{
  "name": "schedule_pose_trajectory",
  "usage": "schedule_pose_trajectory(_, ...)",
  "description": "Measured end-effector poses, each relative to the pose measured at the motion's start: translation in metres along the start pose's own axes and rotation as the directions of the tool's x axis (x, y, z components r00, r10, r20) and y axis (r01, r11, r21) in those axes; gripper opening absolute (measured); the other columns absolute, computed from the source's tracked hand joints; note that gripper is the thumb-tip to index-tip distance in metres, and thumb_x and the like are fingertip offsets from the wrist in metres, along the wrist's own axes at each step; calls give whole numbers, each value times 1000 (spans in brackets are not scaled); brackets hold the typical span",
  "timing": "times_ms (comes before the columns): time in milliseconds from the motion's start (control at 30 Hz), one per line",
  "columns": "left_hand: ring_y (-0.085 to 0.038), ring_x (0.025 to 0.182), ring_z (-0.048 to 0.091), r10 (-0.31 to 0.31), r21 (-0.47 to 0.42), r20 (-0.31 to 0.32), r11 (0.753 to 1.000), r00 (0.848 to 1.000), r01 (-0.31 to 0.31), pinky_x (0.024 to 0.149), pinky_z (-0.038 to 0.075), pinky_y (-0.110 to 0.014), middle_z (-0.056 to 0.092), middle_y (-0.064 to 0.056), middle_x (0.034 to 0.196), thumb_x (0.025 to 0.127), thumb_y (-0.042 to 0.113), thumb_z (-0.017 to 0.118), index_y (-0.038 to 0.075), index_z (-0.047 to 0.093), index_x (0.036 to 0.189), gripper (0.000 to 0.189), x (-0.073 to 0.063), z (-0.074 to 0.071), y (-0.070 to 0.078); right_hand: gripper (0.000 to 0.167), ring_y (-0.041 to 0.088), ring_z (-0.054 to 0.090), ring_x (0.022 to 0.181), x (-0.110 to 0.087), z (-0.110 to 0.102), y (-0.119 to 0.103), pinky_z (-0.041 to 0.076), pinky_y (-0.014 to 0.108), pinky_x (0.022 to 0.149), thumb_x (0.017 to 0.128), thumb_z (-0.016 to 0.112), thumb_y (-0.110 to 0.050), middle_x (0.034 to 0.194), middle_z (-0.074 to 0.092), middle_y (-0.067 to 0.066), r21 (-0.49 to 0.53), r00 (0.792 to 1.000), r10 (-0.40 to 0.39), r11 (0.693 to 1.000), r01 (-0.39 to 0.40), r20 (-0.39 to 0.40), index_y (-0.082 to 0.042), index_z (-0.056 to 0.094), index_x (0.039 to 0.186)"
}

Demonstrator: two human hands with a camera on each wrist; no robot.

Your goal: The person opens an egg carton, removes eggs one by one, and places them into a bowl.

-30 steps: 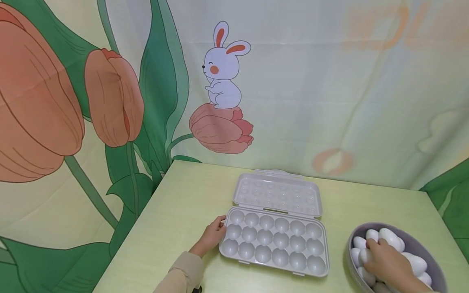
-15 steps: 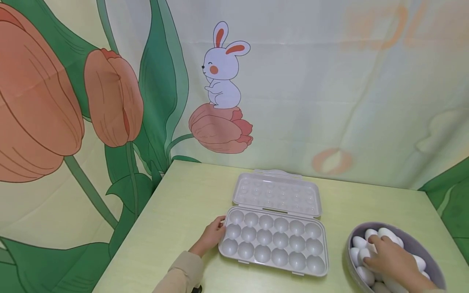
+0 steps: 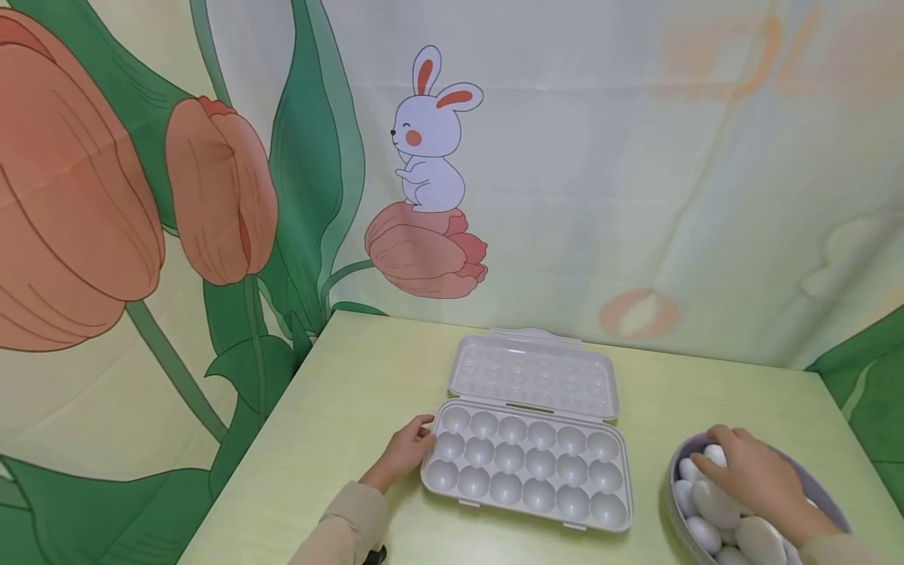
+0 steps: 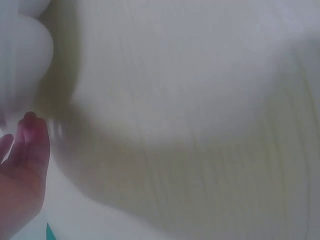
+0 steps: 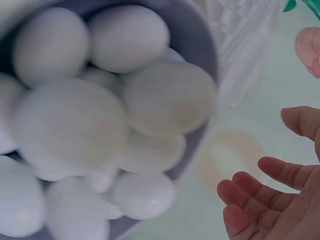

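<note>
A pale grey plastic egg carton (image 3: 524,461) lies with its lid (image 3: 534,375) folded back, its rows of cups holding nothing. My left hand (image 3: 410,447) is at its left end, fingertips right at the edge; the left wrist view shows the hand (image 4: 25,175) with loosely extended fingers beside the rounded cups (image 4: 30,47). To the right stands a purple-grey bowl (image 3: 673,502) heaped with white eggs (image 3: 703,534) of differing sizes. Over it hovers my right hand (image 3: 763,475), fingers apart. No egg sits in that hand (image 5: 272,200) in the right wrist view.
The pale yellow-green table (image 3: 367,361) runs back to a cloth backdrop (image 3: 565,196) printed with tulips and a rabbit. Bare tabletop shows between carton and bowl and left of the carton. A small black object (image 3: 376,555) shows by the left sleeve (image 3: 356,510).
My right hand has risen from among the eggs and its fingers have spread. The eggs beneath it have shifted, with large ones now showing in front. My left hand has stayed at the carton.
</note>
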State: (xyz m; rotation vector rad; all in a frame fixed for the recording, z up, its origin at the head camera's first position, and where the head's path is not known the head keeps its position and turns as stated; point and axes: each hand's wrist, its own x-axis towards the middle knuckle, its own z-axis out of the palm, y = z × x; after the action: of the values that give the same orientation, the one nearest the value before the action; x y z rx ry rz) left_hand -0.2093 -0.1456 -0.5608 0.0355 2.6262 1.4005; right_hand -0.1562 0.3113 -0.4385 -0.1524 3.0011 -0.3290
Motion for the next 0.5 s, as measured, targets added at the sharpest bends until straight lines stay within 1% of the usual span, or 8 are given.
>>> schedule_pose_trajectory(67, -20, 82, 57, 5, -6, -10, 1000, 1000, -5, 64, 47, -28, 57, -14, 98, 87, 14, 46, 1, 45, 123, 38, 3, -5, 5, 59, 37, 56, 82, 5, -6, -5, 43, 43, 55, 82, 50, -49, 102, 53, 27, 18, 999, -21, 1000, 21, -32, 3, 50, 111)
schedule_pose_trajectory(167, -21, 80, 56, 37, 27, -67, 999, 997, -35, 64, 46, -29, 57, -14, 99, 87, 14, 46, 1, 46, 123, 38, 11, -16, 16, 62, 40, 55, 87, 16, -21, -16, 43, 44, 57, 84, 47, -50, 105, 52, 29, 48, 997, -32, 998, 36, -77, 5, 49, 112)
schedule_pose_trajectory(233, -24, 87, 56, 76, 116, -134, 991, 988, -61, 71, 46, -34, 57, -15, 102, 87, 16, 47, 1, 47, 122, 38, 19, -26, 25, 64, 42, 52, 92, 26, -31, -23, 43, 46, 62, 86, 44, -50, 109, 51, 30, 70, 993, -39, 996, 47, -111, 6, 48, 114)
schedule_pose_trajectory(267, -27, 92, 55, 99, 169, -169, 983, 981, -70, 76, 45, -37, 57, -15, 106, 87, 16, 47, 2, 47, 122, 38, 23, -31, 30, 64, 42, 51, 94, 32, -36, -27, 43, 48, 65, 86, 43, -50, 110, 51, 30, 83, 991, -42, 995, 53, -128, 7, 48, 115)
schedule_pose_trajectory(333, -32, 104, 50, 145, 283, -232, 956, 962, -76, 85, 42, -42, 54, -16, 113, 87, 18, 48, 3, 47, 123, 39, 31, -42, 40, 64, 44, 48, 100, 44, -43, -33, 41, 51, 73, 88, 41, -49, 115, 49, 30, 118, 985, -48, 991, 68, -164, 8, 46, 117)
schedule_pose_trajectory(367, -33, 110, 46, 174, 344, -258, 936, 950, -77, 89, 40, -44, 51, -17, 118, 87, 18, 48, 3, 46, 124, 40, 35, -47, 43, 65, 44, 46, 102, 50, -45, -35, 40, 52, 76, 88, 40, -48, 117, 47, 31, 140, 983, -46, 988, 71, -177, 9, 44, 119)
schedule_pose_trajectory(467, -34, 123, 34, 248, 512, -294, 856, 923, -67, 95, 34, -48, 42, -17, 129, 87, 20, 48, 5, 43, 127, 43, 45, -58, 50, 63, 46, 40, 109, 69, -46, -42, 36, 55, 83, 90, 40, -44, 123, 41, 32, 207, 974, -33, 975, 81, -225, 11, 41, 121)
schedule_pose_trajectory(500, -33, 125, 30, 262, 558, -294, 828, 919, -58, 97, 31, -48, 39, -17, 132, 87, 20, 48, 6, 41, 129, 45, 48, -61, 51, 63, 47, 37, 111, 75, -44, -44, 33, 57, 85, 90, 40, -42, 125, 38, 33, 229, 970, -23, 970, 80, -242, 11, 39, 122)
